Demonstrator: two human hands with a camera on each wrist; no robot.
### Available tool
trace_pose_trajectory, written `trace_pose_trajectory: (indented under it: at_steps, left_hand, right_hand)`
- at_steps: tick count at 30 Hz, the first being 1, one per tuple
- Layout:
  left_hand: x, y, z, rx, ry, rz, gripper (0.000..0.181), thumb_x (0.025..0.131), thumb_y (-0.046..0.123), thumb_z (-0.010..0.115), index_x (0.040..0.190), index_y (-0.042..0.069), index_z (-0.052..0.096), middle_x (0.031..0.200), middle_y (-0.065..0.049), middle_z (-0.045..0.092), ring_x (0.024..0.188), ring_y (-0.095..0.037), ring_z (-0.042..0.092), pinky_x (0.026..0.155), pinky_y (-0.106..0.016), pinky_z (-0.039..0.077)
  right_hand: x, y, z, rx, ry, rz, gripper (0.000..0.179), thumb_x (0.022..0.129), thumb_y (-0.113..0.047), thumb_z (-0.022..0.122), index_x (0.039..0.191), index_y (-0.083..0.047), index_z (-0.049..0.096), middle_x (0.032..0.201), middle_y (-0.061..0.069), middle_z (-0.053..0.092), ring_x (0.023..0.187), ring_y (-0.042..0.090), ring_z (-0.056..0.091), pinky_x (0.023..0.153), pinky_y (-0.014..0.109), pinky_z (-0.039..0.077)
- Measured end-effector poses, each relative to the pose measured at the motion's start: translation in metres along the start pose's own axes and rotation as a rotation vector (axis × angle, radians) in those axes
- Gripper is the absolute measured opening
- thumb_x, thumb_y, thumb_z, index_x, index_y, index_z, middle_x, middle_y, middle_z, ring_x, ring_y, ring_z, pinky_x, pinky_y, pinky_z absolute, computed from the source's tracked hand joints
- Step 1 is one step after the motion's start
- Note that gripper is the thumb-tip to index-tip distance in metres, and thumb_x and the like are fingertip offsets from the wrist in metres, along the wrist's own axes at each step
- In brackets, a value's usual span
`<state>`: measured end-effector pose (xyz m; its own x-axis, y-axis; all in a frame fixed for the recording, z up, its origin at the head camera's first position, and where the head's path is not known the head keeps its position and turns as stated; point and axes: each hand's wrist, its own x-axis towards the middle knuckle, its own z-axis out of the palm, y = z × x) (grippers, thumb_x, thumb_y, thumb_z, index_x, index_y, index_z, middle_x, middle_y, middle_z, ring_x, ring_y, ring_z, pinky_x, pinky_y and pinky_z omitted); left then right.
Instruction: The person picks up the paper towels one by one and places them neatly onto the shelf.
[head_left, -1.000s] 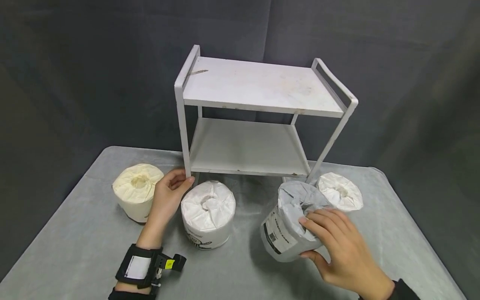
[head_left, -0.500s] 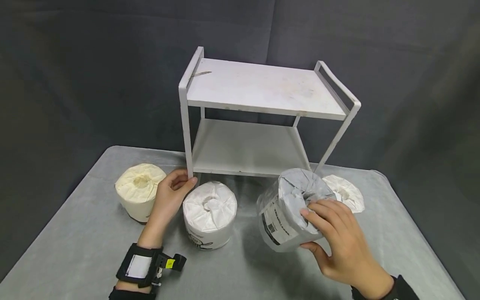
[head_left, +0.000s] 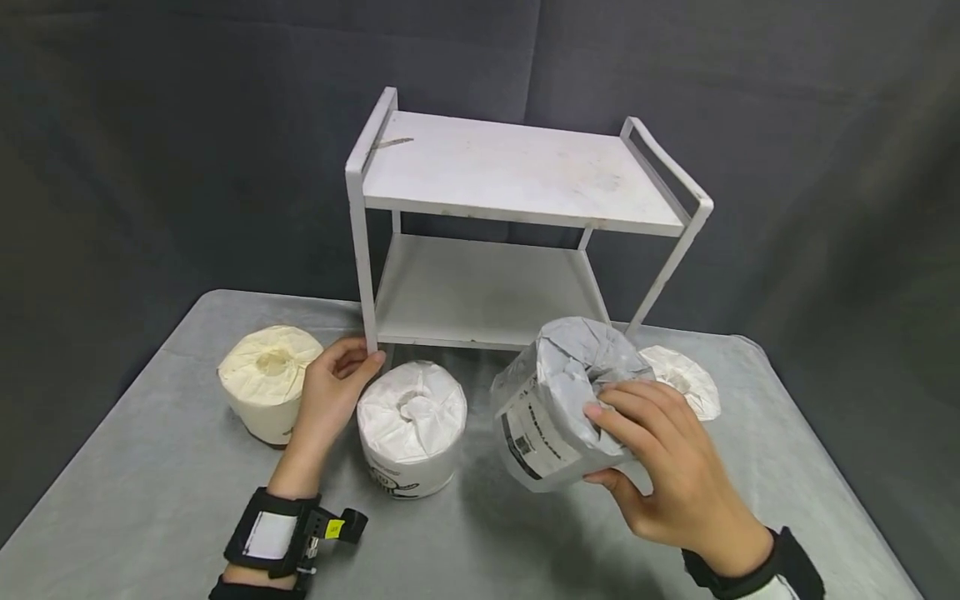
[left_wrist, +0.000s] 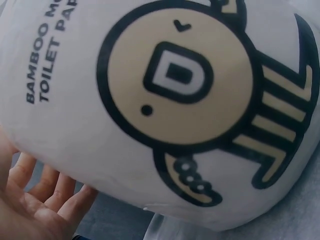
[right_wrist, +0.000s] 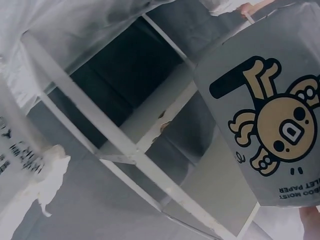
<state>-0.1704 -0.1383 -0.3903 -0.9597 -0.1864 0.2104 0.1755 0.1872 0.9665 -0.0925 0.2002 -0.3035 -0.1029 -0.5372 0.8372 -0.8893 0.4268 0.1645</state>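
Note:
My right hand (head_left: 667, 467) grips a grey-wrapped toilet paper roll (head_left: 536, 429), fingers at its top hollow and thumb low on its side. The roll tilts above the table, its shadow beneath; the right wrist view shows its printed cartoon (right_wrist: 285, 125). At the white two-tier rack (head_left: 487, 292), my left hand (head_left: 337, 383) pinches the foot of the front left leg. A white-wrapped toilet paper roll (head_left: 412, 408) stands upright right beside that hand and fills most of the left wrist view, where curled fingers (left_wrist: 47, 187) show at lower left.
Left of my left hand stands a cream-wrapped roll (head_left: 272, 375). Another white-wrapped roll (head_left: 682, 379) sits behind the grey one, partly hidden. A grey cloth covers the table (head_left: 135, 500), and a dark curtain (head_left: 187, 150) hangs behind the rack.
My right hand has raised the grey roll and shifted it left, towards the rack's lower shelf. My left hand stays at the rack's leg.

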Motion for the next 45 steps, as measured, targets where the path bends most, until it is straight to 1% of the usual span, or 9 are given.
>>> trace_pose_trajectory:
  at_steps: [6, 12, 20, 22, 30, 36, 39, 42, 45]
  left_hand:
    - [-0.001, 0.000, -0.001, -0.007, -0.014, -0.012, 0.026, 0.095, 0.010, 0.067, 0.116, -0.006, 0.063, 0.108, -0.021, 0.065, 0.094, -0.007, 0.060, 0.083, -0.016, 0.047]
    - [0.000, -0.002, -0.001, 0.004, -0.015, -0.015, 0.026, 0.094, 0.008, 0.068, 0.115, -0.006, 0.063, 0.107, -0.021, 0.065, 0.092, -0.004, 0.060, 0.083, -0.016, 0.047]
    - [-0.001, -0.002, -0.001, 0.009, -0.024, -0.018, 0.027, 0.096, 0.014, 0.067, 0.115, -0.004, 0.064, 0.109, -0.021, 0.065, 0.093, -0.004, 0.060, 0.083, -0.017, 0.047]
    - [-0.001, -0.001, 0.000, 0.004, -0.031, -0.021, 0.027, 0.096, 0.014, 0.067, 0.115, -0.004, 0.064, 0.109, -0.021, 0.065, 0.093, -0.005, 0.060, 0.083, -0.017, 0.047]
    - [0.000, -0.001, -0.001, 0.032, -0.027, -0.011, 0.029, 0.093, 0.011, 0.071, 0.116, -0.005, 0.063, 0.111, -0.020, 0.065, 0.096, -0.009, 0.060, 0.086, -0.018, 0.047]
    - [0.000, -0.001, 0.001, 0.033, -0.014, -0.005, 0.028, 0.092, 0.007, 0.070, 0.116, -0.006, 0.063, 0.111, -0.021, 0.065, 0.093, -0.007, 0.060, 0.085, -0.017, 0.046]
    - [0.000, -0.002, 0.003, 0.028, -0.003, 0.003, 0.026, 0.092, 0.005, 0.070, 0.114, -0.006, 0.064, 0.109, -0.022, 0.065, 0.092, -0.006, 0.061, 0.084, -0.016, 0.047]
    - [0.000, -0.002, 0.003, 0.039, 0.008, 0.008, 0.026, 0.091, 0.004, 0.070, 0.113, -0.007, 0.064, 0.109, -0.022, 0.066, 0.093, -0.008, 0.061, 0.085, -0.016, 0.047]
    - [-0.001, -0.003, 0.002, 0.055, 0.009, 0.001, 0.026, 0.090, 0.004, 0.071, 0.113, -0.006, 0.064, 0.110, -0.021, 0.065, 0.095, -0.011, 0.061, 0.088, -0.019, 0.046]
  right_hand:
    - [0.003, 0.001, 0.007, 0.011, 0.016, 0.000, 0.041, 0.099, -0.032, 0.060, 0.111, 0.007, 0.064, 0.102, 0.024, 0.064, 0.096, 0.040, 0.056, 0.102, 0.040, 0.037]
    - [0.007, 0.005, 0.015, 0.027, 0.044, 0.016, 0.040, 0.099, -0.032, 0.061, 0.110, 0.007, 0.065, 0.103, 0.024, 0.064, 0.097, 0.040, 0.057, 0.102, 0.040, 0.037]
    - [0.012, 0.012, 0.028, 0.028, 0.148, 0.014, 0.038, 0.096, -0.031, 0.064, 0.107, 0.006, 0.066, 0.100, 0.023, 0.065, 0.096, 0.041, 0.057, 0.101, 0.046, 0.037]
    - [0.014, 0.013, 0.030, 0.030, 0.157, 0.019, 0.038, 0.096, -0.031, 0.065, 0.107, 0.006, 0.066, 0.100, 0.023, 0.065, 0.097, 0.041, 0.057, 0.101, 0.047, 0.037]
    - [0.026, 0.008, 0.034, 0.031, 0.100, 0.098, 0.036, 0.098, -0.031, 0.063, 0.111, 0.002, 0.066, 0.108, 0.021, 0.065, 0.105, 0.040, 0.056, 0.106, 0.047, 0.032]
    - [0.036, 0.005, 0.034, 0.041, 0.111, 0.164, 0.039, 0.095, -0.033, 0.066, 0.113, 0.003, 0.066, 0.110, 0.020, 0.065, 0.107, 0.040, 0.056, 0.104, 0.049, 0.033]
    - [0.040, 0.005, 0.034, 0.043, 0.116, 0.174, 0.040, 0.095, -0.032, 0.066, 0.113, 0.003, 0.066, 0.111, 0.020, 0.064, 0.108, 0.040, 0.056, 0.104, 0.049, 0.033]
    - [0.045, 0.005, 0.036, 0.052, 0.104, 0.182, 0.040, 0.089, -0.027, 0.071, 0.115, 0.003, 0.066, 0.112, 0.019, 0.064, 0.109, 0.039, 0.055, 0.104, 0.048, 0.033]
    - [0.049, 0.006, 0.039, 0.079, 0.087, 0.188, 0.044, 0.079, -0.017, 0.076, 0.117, 0.003, 0.065, 0.114, 0.019, 0.063, 0.110, 0.039, 0.055, 0.102, 0.049, 0.034]
